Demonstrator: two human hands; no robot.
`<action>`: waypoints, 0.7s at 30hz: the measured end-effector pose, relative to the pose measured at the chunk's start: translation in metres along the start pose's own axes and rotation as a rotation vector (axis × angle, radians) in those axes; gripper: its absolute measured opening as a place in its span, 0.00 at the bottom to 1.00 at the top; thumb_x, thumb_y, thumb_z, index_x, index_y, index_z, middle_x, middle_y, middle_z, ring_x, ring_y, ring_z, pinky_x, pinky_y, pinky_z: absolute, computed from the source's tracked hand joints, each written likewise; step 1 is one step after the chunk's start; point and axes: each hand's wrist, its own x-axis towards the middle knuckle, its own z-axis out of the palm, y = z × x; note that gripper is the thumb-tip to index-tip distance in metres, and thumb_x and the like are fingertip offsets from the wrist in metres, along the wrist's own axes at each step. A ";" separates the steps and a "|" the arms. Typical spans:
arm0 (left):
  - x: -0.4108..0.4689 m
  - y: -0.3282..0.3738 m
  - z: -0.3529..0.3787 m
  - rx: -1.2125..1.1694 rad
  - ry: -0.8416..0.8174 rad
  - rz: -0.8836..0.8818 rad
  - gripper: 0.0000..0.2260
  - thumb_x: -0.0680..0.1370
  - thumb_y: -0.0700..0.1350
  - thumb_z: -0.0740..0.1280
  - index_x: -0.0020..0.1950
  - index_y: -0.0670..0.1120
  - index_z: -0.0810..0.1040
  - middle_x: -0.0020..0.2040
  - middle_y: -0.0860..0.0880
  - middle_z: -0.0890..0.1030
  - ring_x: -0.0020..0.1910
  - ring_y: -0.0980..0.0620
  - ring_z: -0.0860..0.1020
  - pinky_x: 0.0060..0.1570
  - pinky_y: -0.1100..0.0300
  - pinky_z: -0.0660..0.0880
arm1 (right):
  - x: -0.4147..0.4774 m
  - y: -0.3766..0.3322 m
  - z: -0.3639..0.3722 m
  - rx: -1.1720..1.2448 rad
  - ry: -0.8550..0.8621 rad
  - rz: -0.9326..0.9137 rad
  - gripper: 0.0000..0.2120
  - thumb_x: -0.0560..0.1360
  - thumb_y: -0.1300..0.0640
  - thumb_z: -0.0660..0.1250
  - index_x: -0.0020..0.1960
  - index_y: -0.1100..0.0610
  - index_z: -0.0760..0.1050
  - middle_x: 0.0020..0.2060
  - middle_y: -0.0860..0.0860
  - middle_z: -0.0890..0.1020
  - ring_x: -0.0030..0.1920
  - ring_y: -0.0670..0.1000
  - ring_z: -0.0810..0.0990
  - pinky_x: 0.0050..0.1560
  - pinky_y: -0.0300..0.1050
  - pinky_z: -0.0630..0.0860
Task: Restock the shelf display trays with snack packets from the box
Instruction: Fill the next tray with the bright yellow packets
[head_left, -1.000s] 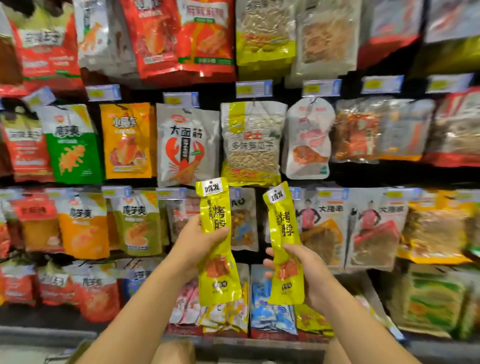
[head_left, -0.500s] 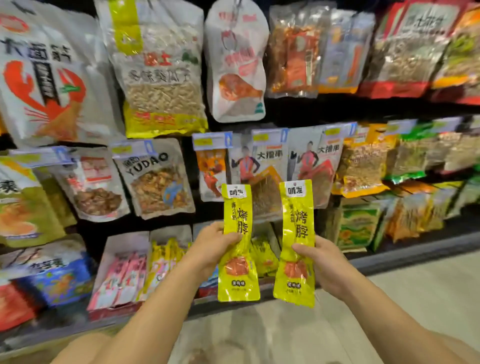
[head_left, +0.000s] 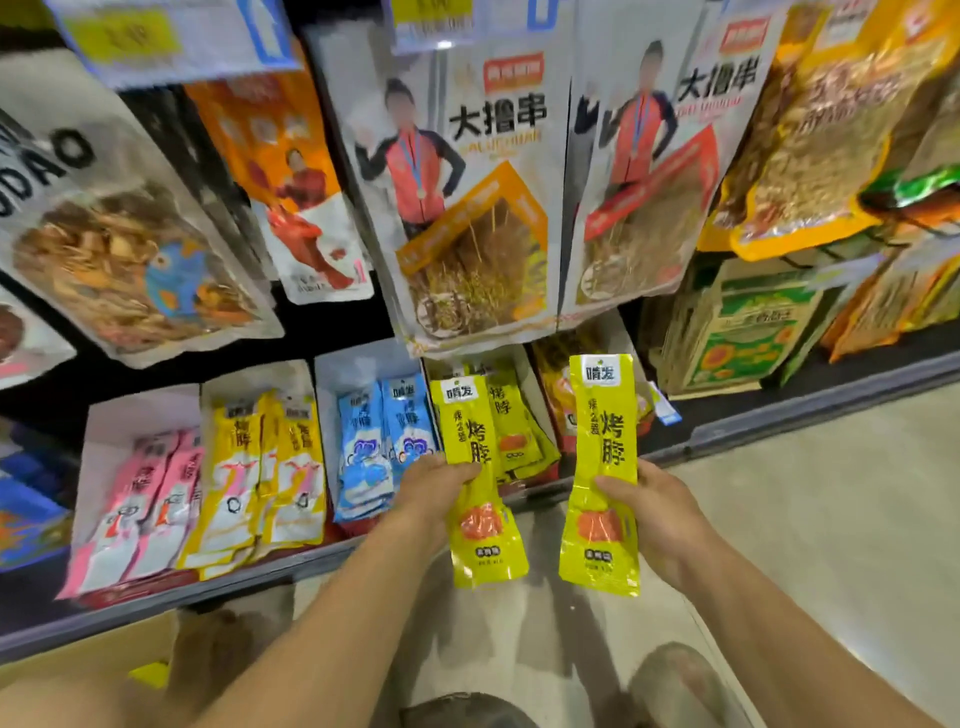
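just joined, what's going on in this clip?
A person is restocking a shop shelf. The left hand grips one long lime-yellow plastic snack packet, and the right hand grips a second lime-yellow packet. Both are held upright in front of the matching packets already on display low down. Neither held packet has been put in place yet.

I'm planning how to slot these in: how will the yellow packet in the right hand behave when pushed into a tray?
The yellow packet in the right hand stands upright above a mid-height grip, so it is probably fairly stiff and light. Its glossy film looks slippery, so it may slide easily when pushed.
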 end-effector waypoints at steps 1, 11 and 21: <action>0.015 0.001 0.006 0.007 -0.008 0.000 0.06 0.75 0.35 0.71 0.52 0.40 0.82 0.48 0.38 0.85 0.42 0.41 0.85 0.45 0.45 0.82 | 0.011 0.003 -0.001 0.009 0.008 0.009 0.12 0.76 0.68 0.68 0.59 0.63 0.79 0.51 0.61 0.86 0.47 0.61 0.84 0.49 0.54 0.81; 0.139 0.013 0.056 0.267 0.103 0.067 0.25 0.76 0.44 0.73 0.71 0.40 0.72 0.66 0.45 0.77 0.64 0.43 0.76 0.65 0.56 0.72 | 0.086 0.015 -0.016 0.055 0.045 0.063 0.12 0.76 0.66 0.68 0.59 0.62 0.79 0.52 0.61 0.86 0.48 0.61 0.85 0.54 0.58 0.81; 0.187 -0.009 0.082 0.491 0.175 0.221 0.25 0.77 0.36 0.70 0.73 0.41 0.69 0.67 0.43 0.76 0.63 0.46 0.77 0.61 0.59 0.73 | 0.107 0.025 -0.016 0.057 0.042 0.084 0.12 0.76 0.66 0.69 0.59 0.60 0.80 0.52 0.59 0.86 0.52 0.62 0.84 0.56 0.60 0.80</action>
